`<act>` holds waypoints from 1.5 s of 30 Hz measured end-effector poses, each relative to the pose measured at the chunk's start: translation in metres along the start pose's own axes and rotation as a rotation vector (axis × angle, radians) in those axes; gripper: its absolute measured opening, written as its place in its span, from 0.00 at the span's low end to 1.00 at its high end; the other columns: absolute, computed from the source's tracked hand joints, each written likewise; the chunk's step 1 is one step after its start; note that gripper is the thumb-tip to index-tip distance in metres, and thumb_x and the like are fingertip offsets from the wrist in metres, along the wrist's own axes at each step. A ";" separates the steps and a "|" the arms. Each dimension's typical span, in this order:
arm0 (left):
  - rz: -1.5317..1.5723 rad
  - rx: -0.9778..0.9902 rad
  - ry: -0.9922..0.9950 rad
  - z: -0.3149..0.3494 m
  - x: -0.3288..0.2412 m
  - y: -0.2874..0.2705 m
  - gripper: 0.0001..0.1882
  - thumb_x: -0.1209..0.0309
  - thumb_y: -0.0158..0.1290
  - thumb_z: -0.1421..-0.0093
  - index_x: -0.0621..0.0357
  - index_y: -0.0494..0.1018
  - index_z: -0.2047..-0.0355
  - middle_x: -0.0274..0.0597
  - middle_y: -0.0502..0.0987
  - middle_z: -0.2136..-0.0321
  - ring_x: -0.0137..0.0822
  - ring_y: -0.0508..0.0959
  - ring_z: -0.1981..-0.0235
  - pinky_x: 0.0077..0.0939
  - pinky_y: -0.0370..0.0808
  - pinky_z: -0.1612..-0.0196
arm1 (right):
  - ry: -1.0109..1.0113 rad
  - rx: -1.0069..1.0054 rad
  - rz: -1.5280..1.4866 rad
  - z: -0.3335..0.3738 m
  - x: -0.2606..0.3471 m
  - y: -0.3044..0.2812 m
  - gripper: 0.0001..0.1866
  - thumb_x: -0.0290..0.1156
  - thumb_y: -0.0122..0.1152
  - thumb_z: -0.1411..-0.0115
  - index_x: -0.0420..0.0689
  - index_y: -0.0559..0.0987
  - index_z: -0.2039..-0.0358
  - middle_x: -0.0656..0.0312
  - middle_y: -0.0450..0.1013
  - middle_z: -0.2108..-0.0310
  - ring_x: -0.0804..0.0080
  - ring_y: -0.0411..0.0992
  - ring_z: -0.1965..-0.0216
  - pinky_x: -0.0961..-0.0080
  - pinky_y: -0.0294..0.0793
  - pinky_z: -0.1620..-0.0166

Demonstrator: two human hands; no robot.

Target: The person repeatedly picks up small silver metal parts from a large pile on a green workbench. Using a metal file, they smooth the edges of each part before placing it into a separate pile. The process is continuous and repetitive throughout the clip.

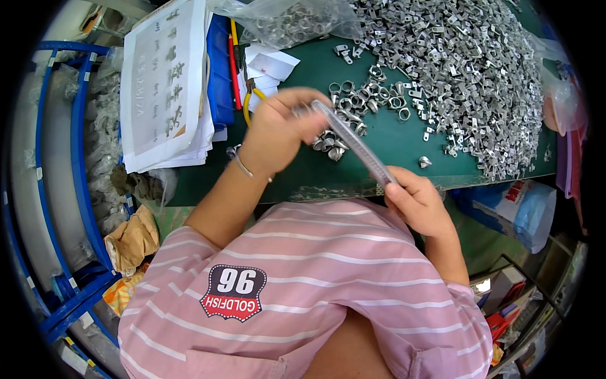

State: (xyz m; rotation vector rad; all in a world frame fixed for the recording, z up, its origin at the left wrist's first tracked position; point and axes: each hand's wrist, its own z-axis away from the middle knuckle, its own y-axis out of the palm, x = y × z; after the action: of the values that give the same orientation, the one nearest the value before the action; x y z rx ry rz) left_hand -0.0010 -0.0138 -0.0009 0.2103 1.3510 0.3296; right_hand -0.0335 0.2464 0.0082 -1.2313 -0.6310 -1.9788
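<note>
Counted in use: two bare hands and one rod. Right hand (416, 199), at center right, closed around the lower end of the rod (356, 144), with thumb pressed on it. Rod placed slantwise in the middle of the frame, above the table (315, 60); long, straight, narrow, grey and shiny, with fine marks along its length, too small for reading. Left hand (281, 126), at upper center, with fingers bent near the upper end of the rod; blurred, so not possible to tell how firmly closed, or whether holding the small grey blur at the fingertips. On the left wrist, one thin silver bracelet (242, 165).

Behind the rod, one heap of rings (358, 101), shiny metal, round and hollow, some dozens, overlapping too much for exact count. Nearer the table edge, right of center, one ring-like piece (425, 162) alone. At upper right, hundreds of small bent metal parts (467, 82), some with holes. At upper center, one clear plastic bag (290, 25) full of rings. At upper left, one red pen (235, 72), one blue tray (221, 76), and one white sheet (148, 82) with a row of grey pictures and small writing.
</note>
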 end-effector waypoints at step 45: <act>0.416 -0.111 -0.117 -0.004 0.007 -0.005 0.13 0.76 0.49 0.43 0.65 0.68 0.57 0.43 0.74 0.67 0.26 0.74 0.71 0.13 0.71 0.72 | -0.007 -0.104 0.082 0.001 -0.009 -0.004 0.15 0.33 0.50 0.41 0.39 0.72 0.55 0.69 0.66 0.80 0.84 0.63 0.79 0.85 0.64 0.75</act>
State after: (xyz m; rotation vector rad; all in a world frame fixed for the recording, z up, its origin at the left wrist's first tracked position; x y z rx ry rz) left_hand -0.0031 -0.0160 -0.0094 0.4126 1.1634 0.7282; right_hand -0.0333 0.2523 0.0002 -1.3056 -0.4784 -1.9607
